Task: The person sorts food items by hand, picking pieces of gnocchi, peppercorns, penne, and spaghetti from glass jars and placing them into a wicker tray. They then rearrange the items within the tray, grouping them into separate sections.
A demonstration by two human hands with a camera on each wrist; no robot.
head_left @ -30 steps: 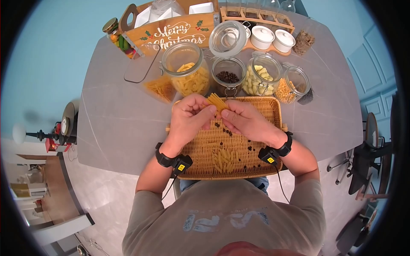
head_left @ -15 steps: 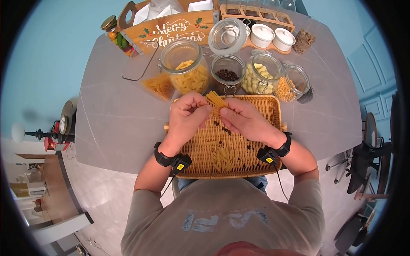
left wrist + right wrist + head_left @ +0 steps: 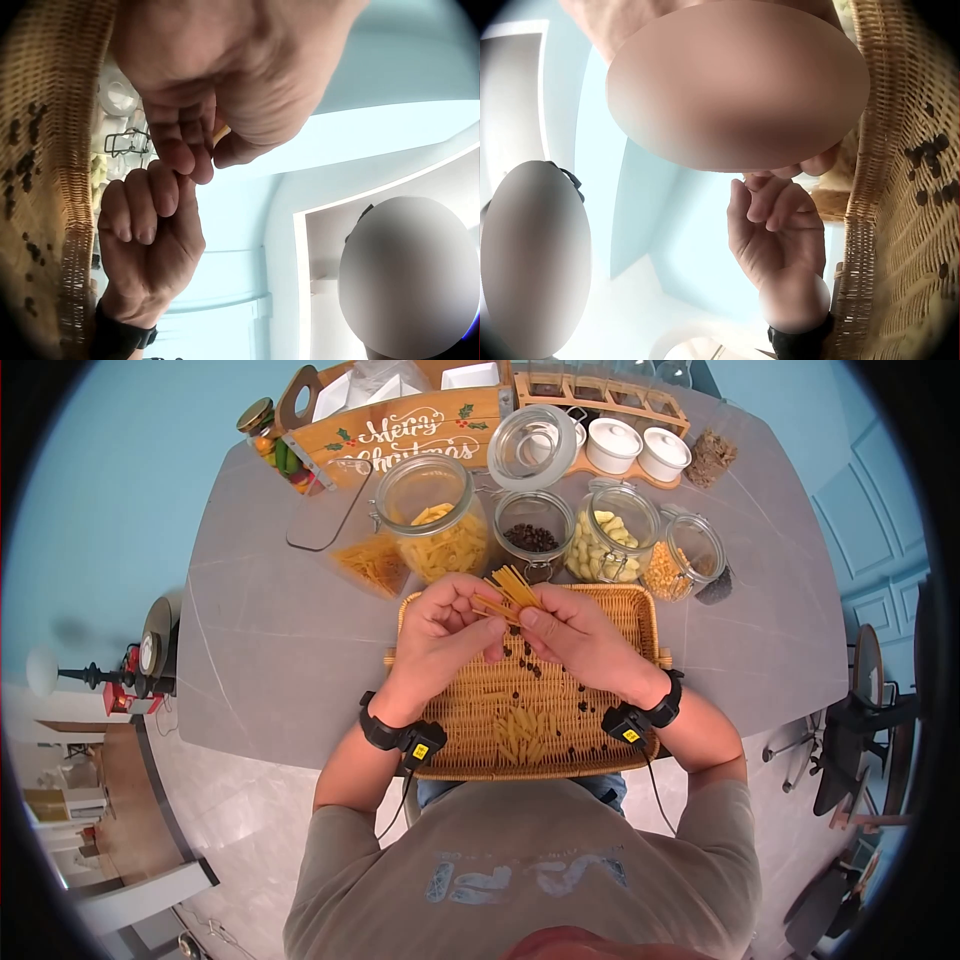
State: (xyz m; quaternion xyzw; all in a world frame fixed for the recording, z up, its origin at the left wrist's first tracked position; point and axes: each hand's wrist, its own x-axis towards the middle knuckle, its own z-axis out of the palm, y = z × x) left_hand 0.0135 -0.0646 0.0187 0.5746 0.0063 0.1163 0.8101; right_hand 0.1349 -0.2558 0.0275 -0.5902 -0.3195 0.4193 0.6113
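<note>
My right hand [image 3: 580,637] grips a bundle of thin yellow pasta sticks [image 3: 513,586], pinched under the thumb, with the upper ends fanned out. My left hand [image 3: 442,635] is close beside it and pinches a few pasta sticks angled across to the bundle. Both hands are above the far half of a wicker tray [image 3: 470,745]. In the left wrist view, a bit of yellow pasta [image 3: 221,133] shows by the left thumb, and the right hand [image 3: 150,232] has curled fingers. Blurring covers much of the right hand in the right wrist view.
Penne [image 3: 524,735] and dark beans [image 3: 584,706] lie in the tray. Behind it stand a penne jar [image 3: 440,545], a dark bean jar [image 3: 533,540], a jar of pale pieces [image 3: 607,545] and a corn kernel jar [image 3: 668,572]. A clear container of pasta sticks [image 3: 372,567] leans left.
Both hands were together at the bundle. The left fingers drew slightly away, then came back beside it; a few sticks now stand apart from the bundle, which has spread more at its top.
</note>
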